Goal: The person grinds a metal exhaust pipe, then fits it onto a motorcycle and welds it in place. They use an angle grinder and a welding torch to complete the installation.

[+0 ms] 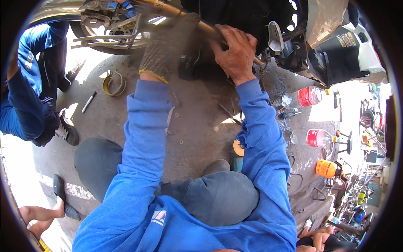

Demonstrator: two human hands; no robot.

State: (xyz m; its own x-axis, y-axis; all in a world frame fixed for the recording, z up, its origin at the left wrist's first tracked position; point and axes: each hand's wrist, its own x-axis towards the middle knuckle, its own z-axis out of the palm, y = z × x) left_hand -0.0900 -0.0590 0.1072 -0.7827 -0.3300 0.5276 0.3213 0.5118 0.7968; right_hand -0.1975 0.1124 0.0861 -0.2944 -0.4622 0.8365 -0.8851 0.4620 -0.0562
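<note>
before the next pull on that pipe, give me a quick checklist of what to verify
1. Right hand grip on the metal pipe: ok, bare fingers wrapped around it.
2. Left hand on the pipe: cannot tell, the knit glove is blurred with motion.
3. Both hands gloved: not ok, only the left one is.
4. Ground under the knees: not ok, a curved band, a pen-like tool and small washers lie loose on the concrete.
5. Plastic bottles out of the way: ok, lying off to the right.
6. Other people apart: ok, a crouching person stays at the left.
</note>
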